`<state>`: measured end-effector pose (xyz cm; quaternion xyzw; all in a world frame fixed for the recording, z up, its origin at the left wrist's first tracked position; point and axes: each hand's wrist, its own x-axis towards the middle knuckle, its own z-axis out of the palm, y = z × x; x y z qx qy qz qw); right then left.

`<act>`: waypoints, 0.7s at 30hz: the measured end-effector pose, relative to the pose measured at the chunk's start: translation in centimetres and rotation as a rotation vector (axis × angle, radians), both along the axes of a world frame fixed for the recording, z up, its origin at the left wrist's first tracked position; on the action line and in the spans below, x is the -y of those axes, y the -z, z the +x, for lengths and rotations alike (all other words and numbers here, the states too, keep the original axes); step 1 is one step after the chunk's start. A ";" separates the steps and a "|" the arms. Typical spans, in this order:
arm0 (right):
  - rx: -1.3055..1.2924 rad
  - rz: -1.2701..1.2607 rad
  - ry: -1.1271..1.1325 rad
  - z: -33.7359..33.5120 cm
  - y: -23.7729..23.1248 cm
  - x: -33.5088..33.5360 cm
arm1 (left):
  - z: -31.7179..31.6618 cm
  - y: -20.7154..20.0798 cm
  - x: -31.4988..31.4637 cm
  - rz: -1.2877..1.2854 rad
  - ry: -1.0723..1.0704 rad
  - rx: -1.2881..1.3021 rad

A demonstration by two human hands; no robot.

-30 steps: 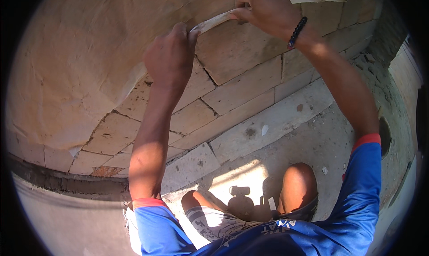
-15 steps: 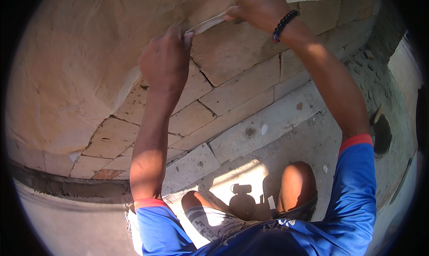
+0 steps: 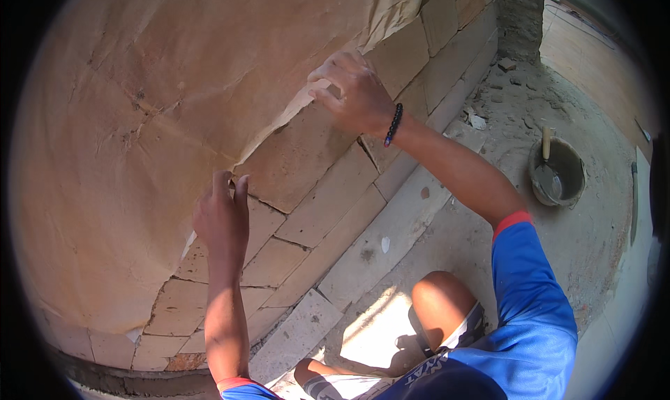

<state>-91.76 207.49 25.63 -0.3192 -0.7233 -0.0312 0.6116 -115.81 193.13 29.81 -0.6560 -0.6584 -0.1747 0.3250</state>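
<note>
A large creased brown paper sheet [image 3: 139, 163] covers the upper left of a wall of pale blocks [image 3: 328, 183]. Its lower edge runs slantwise between my hands, its pale underside turned up. My left hand [image 3: 222, 215] is closed at that edge, thumb and forefinger pinching it. Higher and to the right, my right hand [image 3: 354, 93] has curled fingers and thumb round the same edge. A dark bead bracelet [image 3: 394, 124] circles my right wrist. Below the sheet the block joints show, some of them with dark gaps.
On the dusty floor at right stands a round bucket [image 3: 569, 180] holding a wooden-handled tool [image 3: 546, 145]. Rubble bits [image 3: 507, 63] lie by a rough pillar [image 3: 520, 19]. A pale ledge [image 3: 384, 243] runs along the wall's foot, near my bent knees.
My view has shifted rightward and up, showing the bucket and pillar more fully. Both hands sit lower and further left in the picture, still at the paper's edge.
</note>
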 end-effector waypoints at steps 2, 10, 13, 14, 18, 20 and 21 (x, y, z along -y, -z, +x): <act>-0.256 -0.018 0.060 3.2 0.4 -2.8 | 0.9 -0.3 0.0 0.000 0.021 0.010; -0.555 -0.074 0.412 10.3 0.7 -12.4 | 2.0 -0.6 -2.9 0.011 0.160 -0.078; -0.536 -0.182 0.374 10.9 0.8 -14.3 | 1.7 -0.8 -3.9 -0.008 0.185 -0.133; -0.540 -0.207 0.347 11.1 0.7 -14.9 | 1.4 -0.8 -4.2 -0.005 0.201 -0.165; -0.693 -0.407 0.069 13.3 -0.2 -18.1 | 0.6 0.0 -4.6 0.010 0.185 -0.199; -0.808 -0.443 0.111 15.5 -1.1 -19.3 | 1.6 -0.3 -4.9 0.020 0.195 -0.210; -0.772 -0.426 0.182 15.5 -1.2 -19.2 | 1.5 -0.2 -4.8 0.028 0.193 -0.216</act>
